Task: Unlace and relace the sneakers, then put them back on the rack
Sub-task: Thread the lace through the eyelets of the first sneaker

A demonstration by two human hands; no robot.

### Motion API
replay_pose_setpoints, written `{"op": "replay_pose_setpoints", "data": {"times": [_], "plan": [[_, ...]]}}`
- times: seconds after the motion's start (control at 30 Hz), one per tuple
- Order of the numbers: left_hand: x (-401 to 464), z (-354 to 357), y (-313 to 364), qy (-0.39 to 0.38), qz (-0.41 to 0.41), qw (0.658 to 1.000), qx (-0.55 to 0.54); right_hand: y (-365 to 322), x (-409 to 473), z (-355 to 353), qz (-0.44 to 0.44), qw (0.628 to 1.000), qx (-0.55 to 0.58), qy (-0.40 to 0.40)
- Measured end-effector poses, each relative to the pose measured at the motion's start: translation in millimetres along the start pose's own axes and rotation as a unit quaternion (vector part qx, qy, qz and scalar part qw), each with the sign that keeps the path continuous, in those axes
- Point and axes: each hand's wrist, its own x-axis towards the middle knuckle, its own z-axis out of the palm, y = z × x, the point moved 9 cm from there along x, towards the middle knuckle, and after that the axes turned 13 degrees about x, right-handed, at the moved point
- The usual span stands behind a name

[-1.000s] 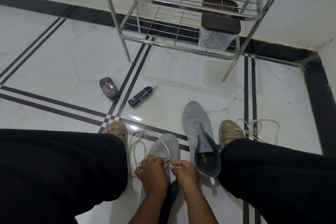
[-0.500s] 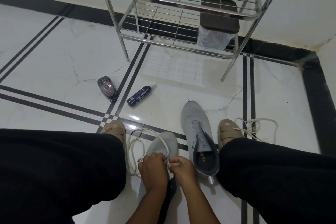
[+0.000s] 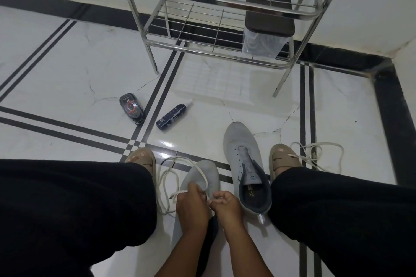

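Note:
Two grey sneakers lie on the floor between my legs. The left sneaker (image 3: 203, 175) is under my hands, its eyelet area hidden by them. My left hand (image 3: 191, 207) pinches its white lace (image 3: 166, 177), which loops out to the left over the floor. My right hand (image 3: 226, 208) is curled at the same spot over the shoe and pinches the lace too. The right sneaker (image 3: 244, 159) lies unlaced with its tongue open. A second loose lace (image 3: 319, 153) lies by my right foot. The steel rack (image 3: 227, 4) stands ahead against the wall.
A dark spray bottle (image 3: 173, 114) and a small black polish case (image 3: 131, 107) lie on the white tiles at left. A clear bin with a brown lid (image 3: 267, 27) sits on the rack's lower shelf. My black-clad legs fill both lower sides.
Both hands stayed on the left sneaker and shifted slightly; the lace loop at left has moved a little as they work it.

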Motion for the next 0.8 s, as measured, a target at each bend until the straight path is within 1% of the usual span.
{"op": "replay_pose_setpoints", "data": {"times": [0.13,0.23,0.37,0.5,0.67,0.8], "plan": [[1,3,3,-0.009,0.064,0.998,0.004,1,0,-1,-0.002,1.000,0.014,0.007],[4,8,1,-0.016,0.087,0.995,0.051,1,0,-1,0.000,1.000,0.018,0.013],[5,8,6,-0.004,0.107,0.988,0.114,1,-1,0,0.001,1.000,0.012,0.012],[6,8,11,0.008,0.133,0.979,0.153,-3,-2,2,-0.006,1.000,-0.009,0.009],[7,8,12,0.017,0.143,0.981,0.131,-7,1,3,-0.019,0.999,-0.031,0.005],[6,5,11,0.029,0.142,0.984,0.105,-15,5,6,-0.037,0.990,-0.133,0.009]]}}
